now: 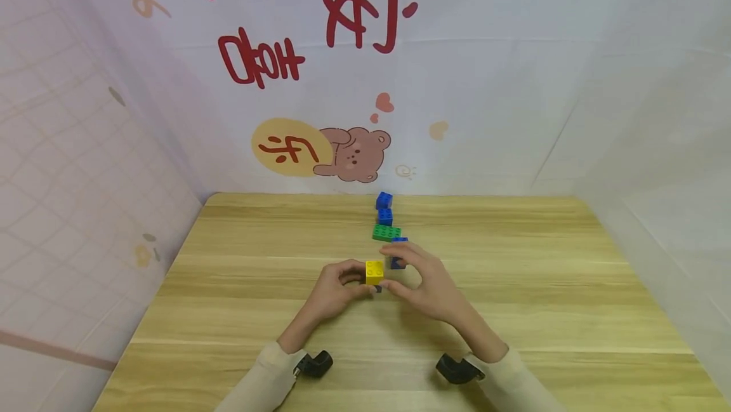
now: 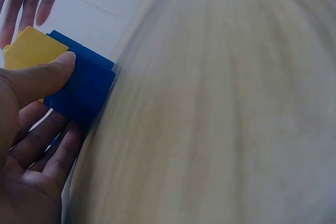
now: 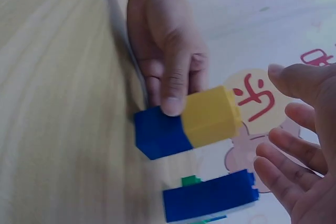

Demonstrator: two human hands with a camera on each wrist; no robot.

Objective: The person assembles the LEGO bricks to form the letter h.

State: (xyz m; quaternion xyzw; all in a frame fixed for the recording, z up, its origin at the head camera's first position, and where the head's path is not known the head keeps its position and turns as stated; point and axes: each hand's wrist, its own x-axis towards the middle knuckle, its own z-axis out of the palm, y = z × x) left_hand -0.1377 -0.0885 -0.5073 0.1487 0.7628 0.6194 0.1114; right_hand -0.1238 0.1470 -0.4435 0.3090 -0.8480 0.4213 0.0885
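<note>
A yellow toy brick sits on top of a blue brick, the two joined into one small stack. My left hand pinches this stack from the left, its thumb lying across the seam in both wrist views. To the right of the stack is my right hand, its fingers spread and apart from the yellow brick in the right wrist view. Just behind, partly covered by the right fingers in the head view, stands another blue piece with its studs upward.
Beyond the hands, a green brick lies flat on the wooden table. Farther back are a small blue brick and a tilted blue brick near the table's far edge. A printed cloth hangs behind.
</note>
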